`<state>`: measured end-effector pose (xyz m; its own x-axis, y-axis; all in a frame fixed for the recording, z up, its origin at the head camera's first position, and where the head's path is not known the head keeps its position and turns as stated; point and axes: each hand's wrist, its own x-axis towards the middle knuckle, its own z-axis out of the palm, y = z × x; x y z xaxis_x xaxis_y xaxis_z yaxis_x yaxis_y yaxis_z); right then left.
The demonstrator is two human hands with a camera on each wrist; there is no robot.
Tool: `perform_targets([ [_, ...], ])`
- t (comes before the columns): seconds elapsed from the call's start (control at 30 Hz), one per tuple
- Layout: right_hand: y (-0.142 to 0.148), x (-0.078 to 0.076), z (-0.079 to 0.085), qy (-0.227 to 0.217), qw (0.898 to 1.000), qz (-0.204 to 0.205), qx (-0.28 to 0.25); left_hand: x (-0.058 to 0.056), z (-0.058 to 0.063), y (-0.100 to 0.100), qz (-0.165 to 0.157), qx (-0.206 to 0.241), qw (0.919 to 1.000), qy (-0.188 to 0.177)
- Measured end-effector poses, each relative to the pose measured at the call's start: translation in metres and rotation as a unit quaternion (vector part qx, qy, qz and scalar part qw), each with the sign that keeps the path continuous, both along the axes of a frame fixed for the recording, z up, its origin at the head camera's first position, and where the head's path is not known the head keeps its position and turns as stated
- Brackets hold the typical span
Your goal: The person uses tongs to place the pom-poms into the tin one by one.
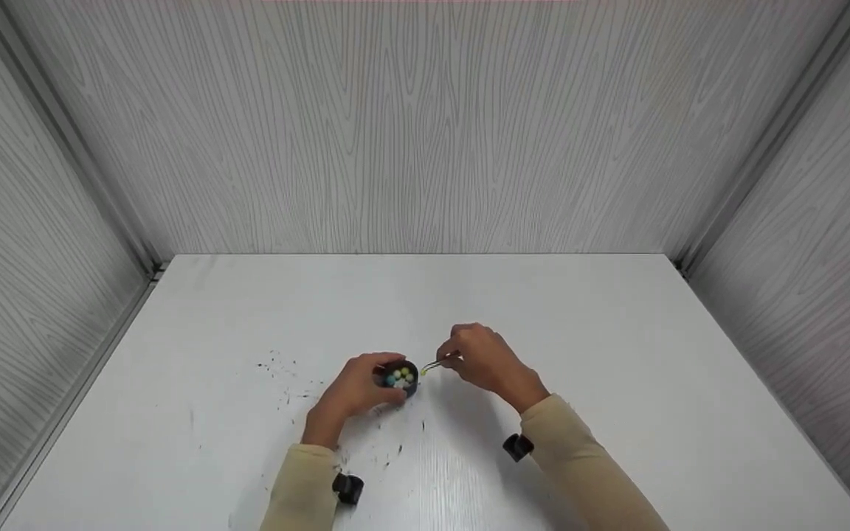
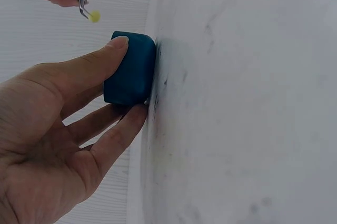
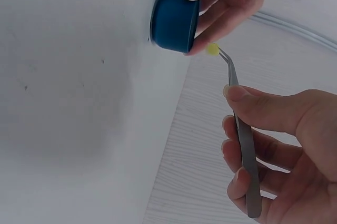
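My left hand (image 1: pixel 357 385) grips a small dark blue cup (image 2: pixel 131 69) by its sides, thumb on one side and fingers on the other. The cup stands on the white table, and several coloured beads (image 1: pixel 400 377), yellow, white and blue-green, lie inside it. In my right hand (image 1: pixel 485 359) are bent-tip metal tweezers (image 3: pixel 244 145), pinched between thumb and fingers. A small yellow bead (image 3: pixel 212 49) sits at the tweezer tips, just right of the cup's rim in the head view and apart from it.
Dark specks and scuffs (image 1: pixel 285 376) mark the white tabletop (image 1: pixel 580 317), mostly left of and in front of the cup. Pale wood-grain panels (image 1: pixel 410 125) rise behind the table and at both sides. A black wrist device (image 1: pixel 348 488) is on the left sleeve, another (image 1: pixel 518 447) on the right.
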<state>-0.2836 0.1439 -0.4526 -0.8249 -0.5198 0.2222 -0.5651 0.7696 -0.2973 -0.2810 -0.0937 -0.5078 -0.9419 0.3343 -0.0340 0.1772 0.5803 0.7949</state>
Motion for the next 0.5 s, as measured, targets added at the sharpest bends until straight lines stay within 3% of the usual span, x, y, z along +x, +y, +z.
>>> perform_targets([
  [0.5,-0.016,-0.008,-0.022,-0.004,1.0,-0.009,-0.014,0.0,-0.001,-0.002,-0.017,0.019,0.9997,0.006],
])
